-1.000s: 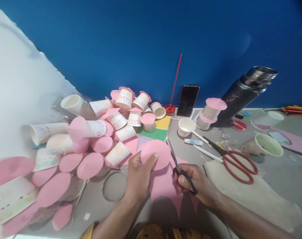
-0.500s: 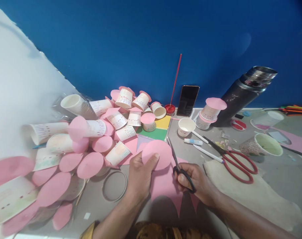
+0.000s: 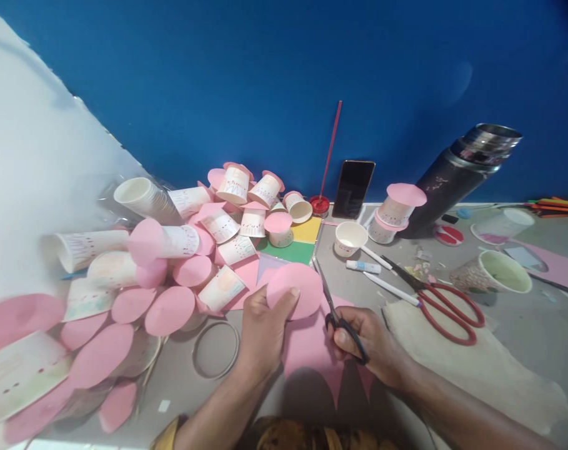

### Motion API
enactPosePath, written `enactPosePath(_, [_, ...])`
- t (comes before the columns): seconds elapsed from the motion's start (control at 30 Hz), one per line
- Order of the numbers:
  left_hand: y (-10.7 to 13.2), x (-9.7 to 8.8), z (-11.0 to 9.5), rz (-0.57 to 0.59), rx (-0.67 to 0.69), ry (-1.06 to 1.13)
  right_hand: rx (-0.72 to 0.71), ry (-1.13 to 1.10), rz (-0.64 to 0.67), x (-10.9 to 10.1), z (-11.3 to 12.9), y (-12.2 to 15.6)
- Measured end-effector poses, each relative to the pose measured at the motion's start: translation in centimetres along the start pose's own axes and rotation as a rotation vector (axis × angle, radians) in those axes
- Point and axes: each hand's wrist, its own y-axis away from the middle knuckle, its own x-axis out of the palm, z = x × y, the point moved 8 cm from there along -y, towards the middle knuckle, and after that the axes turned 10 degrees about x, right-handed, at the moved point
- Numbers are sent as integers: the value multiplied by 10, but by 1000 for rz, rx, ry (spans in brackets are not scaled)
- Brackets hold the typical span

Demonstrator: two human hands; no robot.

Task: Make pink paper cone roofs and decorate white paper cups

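Observation:
Between thumb and fingers, my left hand (image 3: pixel 267 331) pinches a round pink paper disc (image 3: pixel 300 284) by its lower left edge. My right hand (image 3: pixel 361 340) grips black-handled scissors (image 3: pixel 344 331), their blades pointing up and away along the disc's right edge. The blades look nearly closed, and I cannot tell whether they touch the disc. Under both hands lies a pink paper sheet (image 3: pixel 307 350) with jagged, pointed cut edges. A grey ring (image 3: pixel 215 350) rests on the table to the left of my left hand.
Many paper cups with pink discs (image 3: pixel 171 309) crowd the left side. Large red-handled scissors (image 3: pixel 452 312) lie on a pale cloth (image 3: pixel 480 369) at right. Behind are a glue stick (image 3: pixel 363 267), an upright white cup (image 3: pixel 350 239), a phone (image 3: pixel 353 189) and a dark flask (image 3: pixel 447 181).

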Motion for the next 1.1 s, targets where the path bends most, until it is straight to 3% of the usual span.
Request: enactPosePath(1.1, [0, -1, 6, 59, -2, -5, 24, 37, -60, -1, 2, 0])
